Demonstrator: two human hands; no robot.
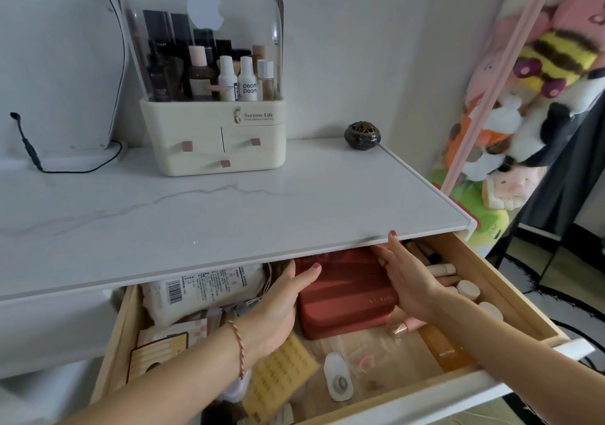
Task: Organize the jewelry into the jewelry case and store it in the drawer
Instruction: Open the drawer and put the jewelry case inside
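Note:
A closed red jewelry case point(343, 297) lies inside the open wooden drawer point(510, 297), its far end tucked under the white tabletop. My left hand point(278, 306) presses against the case's left side, thumb resting on its lid. Against the right side is my right hand point(406, 280), fingers stretched toward the back, one fingertip reaching the tabletop's edge. Both hands hold the case between them. No loose jewelry is visible.
The drawer holds a white packet point(203, 290), yellow cards point(281, 372), cosmetic tubes and jars point(458, 280) and a small white pod point(339, 375). On the tabletop point(196, 221) stand a cosmetics organizer point(209, 97) and a dark incense burner point(361, 135). Plush toys point(530, 97) hang right.

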